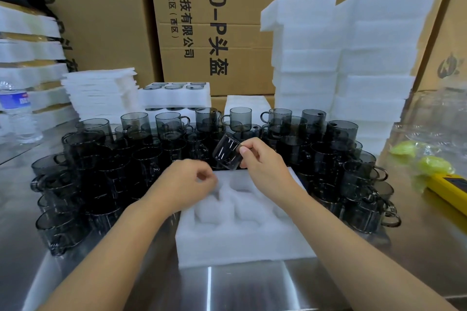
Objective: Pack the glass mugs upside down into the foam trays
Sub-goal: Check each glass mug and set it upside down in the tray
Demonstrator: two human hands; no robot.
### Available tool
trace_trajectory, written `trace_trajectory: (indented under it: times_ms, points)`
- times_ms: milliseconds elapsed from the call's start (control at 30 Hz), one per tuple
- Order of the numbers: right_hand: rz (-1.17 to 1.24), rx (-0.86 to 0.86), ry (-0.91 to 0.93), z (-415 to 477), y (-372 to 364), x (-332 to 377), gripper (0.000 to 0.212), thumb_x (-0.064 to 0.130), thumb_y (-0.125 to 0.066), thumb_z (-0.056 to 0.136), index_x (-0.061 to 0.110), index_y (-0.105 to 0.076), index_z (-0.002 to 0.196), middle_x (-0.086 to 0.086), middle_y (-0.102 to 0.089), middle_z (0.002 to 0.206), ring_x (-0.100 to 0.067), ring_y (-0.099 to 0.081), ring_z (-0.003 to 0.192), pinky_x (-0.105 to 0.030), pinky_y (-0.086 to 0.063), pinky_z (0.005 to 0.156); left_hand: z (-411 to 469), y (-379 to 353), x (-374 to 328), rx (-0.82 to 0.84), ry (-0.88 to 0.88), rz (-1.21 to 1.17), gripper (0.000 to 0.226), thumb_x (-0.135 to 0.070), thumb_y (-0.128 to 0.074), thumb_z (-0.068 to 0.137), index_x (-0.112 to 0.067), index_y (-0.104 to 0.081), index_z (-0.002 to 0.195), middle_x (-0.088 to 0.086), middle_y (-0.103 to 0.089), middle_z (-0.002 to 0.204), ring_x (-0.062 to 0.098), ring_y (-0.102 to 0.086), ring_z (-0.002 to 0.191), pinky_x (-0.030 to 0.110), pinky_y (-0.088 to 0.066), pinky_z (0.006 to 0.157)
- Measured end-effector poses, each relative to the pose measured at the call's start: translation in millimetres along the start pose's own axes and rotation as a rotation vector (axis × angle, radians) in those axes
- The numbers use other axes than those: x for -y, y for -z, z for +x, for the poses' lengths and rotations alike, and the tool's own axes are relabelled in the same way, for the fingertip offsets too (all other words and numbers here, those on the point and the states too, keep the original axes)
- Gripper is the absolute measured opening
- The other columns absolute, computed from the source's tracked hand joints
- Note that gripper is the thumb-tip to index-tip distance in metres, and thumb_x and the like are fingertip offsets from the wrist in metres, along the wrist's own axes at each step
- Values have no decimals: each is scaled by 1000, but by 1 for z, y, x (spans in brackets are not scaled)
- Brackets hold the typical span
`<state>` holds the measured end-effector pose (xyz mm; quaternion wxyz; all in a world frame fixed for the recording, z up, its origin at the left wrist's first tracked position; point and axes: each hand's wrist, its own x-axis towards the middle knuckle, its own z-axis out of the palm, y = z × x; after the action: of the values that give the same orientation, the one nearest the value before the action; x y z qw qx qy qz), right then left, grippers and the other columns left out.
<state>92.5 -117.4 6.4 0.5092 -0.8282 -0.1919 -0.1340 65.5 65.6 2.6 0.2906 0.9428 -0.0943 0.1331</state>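
Over the far edge of the foam tray [242, 237], one smoky glass mug [226, 151] sits tilted in the right hand [262, 164], pinched between thumb and fingers, clear of the foam. Visible tray pockets are empty. Left hand [187, 184] hovers at the tray's far-left corner, fingers curled in, holding nothing. Loose mugs [83, 159] crowd the steel table [252, 290] left, right and beyond the tray. Behind them: a filled tray [174, 98], mugs bottoms-up, and a tall foam stack [353, 63] far right.

Foam tray [242, 240] between mug clusters [83, 171], foam stacks [353, 70] behind.
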Motion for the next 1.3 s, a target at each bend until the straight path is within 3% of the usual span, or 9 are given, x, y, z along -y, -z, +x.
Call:
trace_trajectory:
  times_ms: [133, 300, 467, 567, 700, 800, 900, 1133, 1300]
  points:
    - [71, -46, 10, -2, -2, -2, 17, 26, -44, 98, 30, -56, 87, 1, -64, 81, -7, -54, 75, -10, -38, 61, 9, -3, -17, -464, 186, -406, 13, -27, -56, 90, -21, -61, 79, -4, -67, 78, 11, -64, 76, 23, -52, 59]
    - [-74, -41, 170, -11, -13, -2, 13, 18, -45, 98, 19, -57, 95, 7, -56, 87, -5, -48, 80, -22, -37, 71, 21, -17, -31, -178, 347, -901, 52, -46, -60, 87, -22, -46, 130, 7, -63, 109, 20, -72, 84, 31, -60, 64]
    - [-57, -84, 221, -16, -12, -3, 12, 19, -56, 90, 27, -62, 97, 4, -58, 84, -7, -53, 77, -28, -47, 72, 20, -27, -27, -103, 302, -1149, 49, -27, -66, 87, -18, -48, 132, 9, -69, 102, 21, -73, 81, 34, -58, 64]
    - [43, -82, 150, -17, -13, -5, 40, 28, -68, 81, 34, -53, 118, 5, -57, 80, -7, -55, 76, -27, -49, 72, 14, -27, -25, -136, 261, -1178, 44, -20, -63, 88, -21, -50, 130, 11, -69, 103, 17, -72, 77, 28, -55, 58]
    - [-11, 5, 130, -16, -14, -8, 70, 49, -76, 65, 37, -43, 126, 19, -48, 108, 3, -51, 97, -23, -46, 84, 5, -26, -24, -129, 137, -1105, 38, -21, -61, 82, -35, -60, 118, 7, -70, 108, 29, -69, 98, 28, -54, 61]
    - [-41, 59, 146, -16, -15, -7, 73, 63, -70, 55, 38, -48, 119, 18, -52, 112, 1, -55, 96, -30, -49, 87, 1, -24, -21, -96, 63, -1098, 42, -18, -57, 80, -36, -64, 117, 6, -71, 110, 25, -69, 100, 31, -54, 64]
    - [-53, 75, 166, -15, -15, -8, 67, 54, -74, 58, 35, -52, 118, 14, -55, 110, -6, -58, 90, -37, -51, 85, 0, -24, -14, -110, 35, -1170, 38, -5, -51, 90, -30, -67, 115, 8, -70, 113, 27, -67, 102, 39, -55, 79]
    - [-82, 113, 193, -16, -14, -8, 58, 41, -82, 63, 42, -54, 114, 14, -51, 111, -5, -56, 86, -34, -50, 86, -3, -22, -3, -109, 11, -1271, 39, 2, -47, 90, -24, -71, 107, 8, -73, 101, 20, -70, 91, 25, -55, 70]
    - [-104, 90, 225, -19, -11, -8, 80, 42, -83, 62, 60, -33, 121, 22, -40, 115, -1, -55, 87, -29, -51, 82, -5, -21, -3, -79, -29, -1256, 41, 5, -45, 91, -23, -67, 112, 10, -68, 116, 23, -66, 105, 26, -55, 75]
